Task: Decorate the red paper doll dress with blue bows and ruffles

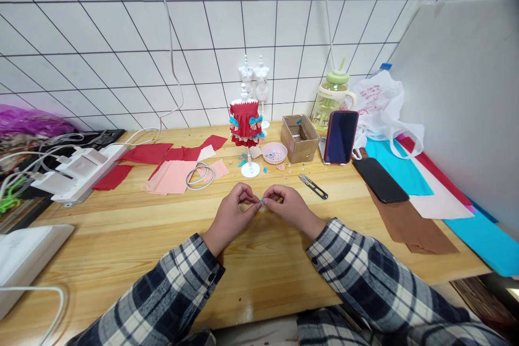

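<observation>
The left hand (236, 211) and the right hand (291, 206) are meeting at their fingertips, both pinching a tiny blue scrap (261, 201) between thumb and finger, its exact shape being too small to tell. It is sitting in front of a small dress form (250, 170), which is wearing a gathered, ruffled red dress (244, 119) with blue bows. Two bare white dress forms (261, 77) are standing behind it. Flat pieces of red fabric (148, 153) and peach fabric (172, 177) are lying to the left, a coiled pale cable (198, 186) resting on the peach. Black thread snips (313, 186) are lying beyond the right hand. Brown fabric (399, 221) is spreading farther right, partly under a black phone (381, 179).

A round pink bowl (275, 160) is holding many tiny beads, and an open cardboard box (305, 151) is standing beside it, a blue snippet showing at its top. A clear bottle (323, 105) with a green lid is standing behind an upright phone (340, 138), near a crumpled white plastic bag (379, 100).

Everything is resting on a wood-grained bench (275, 281), and white tiles (219, 27) with dark joints are covering the wall behind
</observation>
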Tool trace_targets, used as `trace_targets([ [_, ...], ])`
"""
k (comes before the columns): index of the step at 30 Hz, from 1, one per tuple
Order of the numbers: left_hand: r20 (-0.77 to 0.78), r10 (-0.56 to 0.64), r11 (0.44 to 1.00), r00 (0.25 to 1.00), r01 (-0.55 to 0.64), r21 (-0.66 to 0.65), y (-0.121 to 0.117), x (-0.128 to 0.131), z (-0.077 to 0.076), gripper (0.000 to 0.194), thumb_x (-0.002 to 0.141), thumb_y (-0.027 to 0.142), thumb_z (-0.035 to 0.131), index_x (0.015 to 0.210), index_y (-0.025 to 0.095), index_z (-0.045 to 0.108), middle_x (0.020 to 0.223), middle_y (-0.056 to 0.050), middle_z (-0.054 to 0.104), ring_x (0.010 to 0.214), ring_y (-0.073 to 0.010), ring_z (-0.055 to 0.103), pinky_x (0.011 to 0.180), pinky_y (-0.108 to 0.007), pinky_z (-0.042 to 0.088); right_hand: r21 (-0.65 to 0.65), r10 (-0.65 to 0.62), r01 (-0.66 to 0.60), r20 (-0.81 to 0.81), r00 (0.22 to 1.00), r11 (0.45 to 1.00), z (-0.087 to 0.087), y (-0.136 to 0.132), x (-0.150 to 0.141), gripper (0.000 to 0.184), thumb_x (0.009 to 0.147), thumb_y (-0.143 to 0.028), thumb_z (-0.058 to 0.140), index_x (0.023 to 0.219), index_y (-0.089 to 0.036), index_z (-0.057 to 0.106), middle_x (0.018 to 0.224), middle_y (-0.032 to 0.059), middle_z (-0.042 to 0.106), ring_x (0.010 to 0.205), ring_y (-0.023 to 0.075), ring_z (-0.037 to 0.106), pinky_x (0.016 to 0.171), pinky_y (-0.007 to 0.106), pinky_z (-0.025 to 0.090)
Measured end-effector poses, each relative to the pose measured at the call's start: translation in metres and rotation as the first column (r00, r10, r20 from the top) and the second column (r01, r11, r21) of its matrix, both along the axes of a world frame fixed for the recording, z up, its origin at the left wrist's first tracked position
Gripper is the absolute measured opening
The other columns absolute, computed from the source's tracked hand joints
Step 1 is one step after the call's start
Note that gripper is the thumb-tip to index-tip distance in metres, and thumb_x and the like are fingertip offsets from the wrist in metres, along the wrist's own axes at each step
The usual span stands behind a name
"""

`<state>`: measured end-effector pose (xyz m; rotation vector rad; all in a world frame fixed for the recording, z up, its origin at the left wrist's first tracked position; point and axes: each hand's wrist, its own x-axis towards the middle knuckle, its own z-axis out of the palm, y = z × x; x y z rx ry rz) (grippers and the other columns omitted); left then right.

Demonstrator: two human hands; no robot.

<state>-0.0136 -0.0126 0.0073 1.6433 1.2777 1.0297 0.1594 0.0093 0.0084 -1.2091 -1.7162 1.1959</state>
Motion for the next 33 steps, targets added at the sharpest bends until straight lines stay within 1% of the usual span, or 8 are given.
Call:
trace_targets([
  [3, 0.059, -0.001, 0.999, 0.998, 0.003, -0.037, 0.001, -0.001, 0.000, 0.026, 0.077, 0.024, 0.065, 0.089, 0.022, 0.042, 0.081, 0.001, 0.066, 0.079, -0.0141, 0.064, 0.076, -0.027, 0.049, -0.098, 0.000, -0.010, -0.105, 0.994, 0.995, 0.000, 0.002, -0.001, 0.012, 0.072, -0.028, 0.059, 0.073, -0.016, 0.059, 0.065, -0.0017, 0.058, 0.056, 0.0091, 0.048, 0.053, 0.021, 0.038],
  [6, 0.083, -0.006, 0.997, 0.997, 0.013, -0.079, 0.001, -0.001, 0.002, 0.025, 0.079, 0.027, 0.064, 0.095, 0.021, 0.046, 0.078, 0.001, 0.065, 0.075, -0.0138, 0.063, 0.072, -0.026, 0.048, -0.110, -0.007, -0.008, -0.133, 0.991, 0.994, -0.002, 0.002, -0.002, 0.012, 0.072, -0.029, 0.060, 0.073, -0.017, 0.058, 0.063, -0.0029, 0.056, 0.055, 0.0088, 0.047, 0.052, 0.021, 0.037],
  [8, 0.055, -0.009, 0.997, 0.998, 0.013, -0.078, 0.000, 0.000, 0.005, 0.023, 0.079, 0.030, 0.064, 0.095, 0.019, 0.052, 0.078, 0.000, 0.064, 0.074, -0.0139, 0.062, 0.071, -0.026, 0.048, -0.096, -0.007, -0.005, -0.125, 0.992, 0.995, -0.002, 0.001, -0.003, 0.011, 0.072, -0.028, 0.059, 0.073, -0.017, 0.058, 0.063, -0.0032, 0.055, 0.055, 0.0087, 0.046, 0.053, 0.021, 0.038],
  [11, -0.019, -0.013, 0.997, 1.000, 0.012, -0.080, -0.001, 0.001, 0.008, 0.021, 0.078, 0.037, 0.065, 0.085, 0.017, 0.061, 0.078, -0.002, 0.065, 0.072, -0.0142, 0.059, 0.068, -0.025, 0.047, -0.086, 0.013, -0.023, -0.107, 0.994, 0.996, -0.003, 0.000, -0.003, 0.011, 0.073, -0.028, 0.059, 0.074, -0.017, 0.059, 0.063, -0.0032, 0.055, 0.055, 0.0088, 0.047, 0.053, 0.021, 0.039],
  [16, -0.060, -0.009, 0.994, 0.998, 0.002, -0.110, 0.001, -0.001, 0.005, 0.022, 0.079, 0.038, 0.063, 0.082, 0.016, 0.065, 0.076, -0.003, 0.066, 0.070, -0.0150, 0.058, 0.067, -0.026, 0.045, -0.101, 0.010, -0.026, -0.156, 0.988, 0.995, -0.005, 0.000, -0.003, 0.015, 0.073, -0.032, 0.060, 0.076, -0.017, 0.060, 0.066, -0.0023, 0.057, 0.055, 0.0090, 0.048, 0.051, 0.021, 0.040],
  [24, -0.003, 0.023, 0.983, 1.000, -0.023, -0.182, 0.003, 0.000, 0.005, 0.026, 0.074, 0.041, 0.065, 0.079, 0.015, 0.065, 0.074, -0.003, 0.067, 0.068, -0.0160, 0.059, 0.065, -0.026, 0.046, -0.265, -0.028, -0.054, -0.295, 0.955, 0.963, -0.010, 0.000, -0.005, 0.022, 0.074, -0.037, 0.061, 0.082, -0.017, 0.055, 0.063, -0.0043, 0.054, 0.051, 0.0080, 0.049, 0.044, 0.019, 0.040],
  [28, 0.009, 0.033, 0.982, 0.999, -0.031, -0.186, 0.003, 0.001, 0.008, 0.028, 0.074, 0.044, 0.065, 0.076, 0.016, 0.067, 0.072, -0.003, 0.068, 0.067, -0.0167, 0.060, 0.066, -0.027, 0.047, -0.288, -0.036, -0.048, -0.278, 0.960, 0.956, -0.012, 0.001, -0.005, 0.024, 0.075, -0.039, 0.061, 0.085, -0.018, 0.056, 0.062, -0.0039, 0.054, 0.052, 0.0085, 0.051, 0.042, 0.018, 0.040],
  [33, -0.017, 0.033, 0.986, 0.999, -0.036, -0.164, 0.003, -0.001, 0.007, 0.028, 0.076, 0.044, 0.064, 0.075, 0.016, 0.067, 0.070, -0.003, 0.068, 0.066, -0.0161, 0.060, 0.064, -0.026, 0.047, -0.244, -0.017, -0.036, -0.214, 0.977, 0.969, -0.012, 0.002, -0.004, 0.025, 0.073, -0.038, 0.064, 0.084, -0.016, 0.060, 0.065, -0.0023, 0.056, 0.052, 0.0082, 0.048, 0.042, 0.018, 0.040],
])
